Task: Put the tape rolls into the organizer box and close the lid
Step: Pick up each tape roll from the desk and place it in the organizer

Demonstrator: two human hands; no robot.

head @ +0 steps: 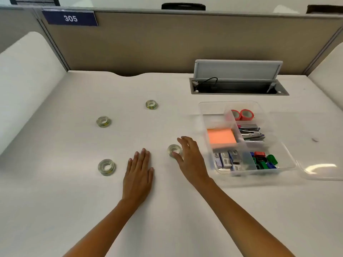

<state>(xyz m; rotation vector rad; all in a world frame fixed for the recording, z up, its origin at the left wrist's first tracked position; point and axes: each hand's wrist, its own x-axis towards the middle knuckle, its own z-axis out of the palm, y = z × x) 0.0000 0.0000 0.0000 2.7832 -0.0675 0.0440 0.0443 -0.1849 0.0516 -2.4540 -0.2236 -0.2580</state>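
Several clear tape rolls lie on the white desk: one at the far middle, one at the left, one at the near left and one under the fingers of my right hand. That hand curls around the roll, thumb on its near side, while the roll still rests on the desk. My left hand lies flat on the desk, fingers together, holding nothing. The clear organizer box stands open at the right, its far-left compartment bare. Its clear lid lies flat on the box's right side.
The box holds two red tape rolls, orange sticky notes, staplers, staple boxes and coloured clips. An open cable hatch is sunk in the desk behind the box. Partition walls close off the back and sides.
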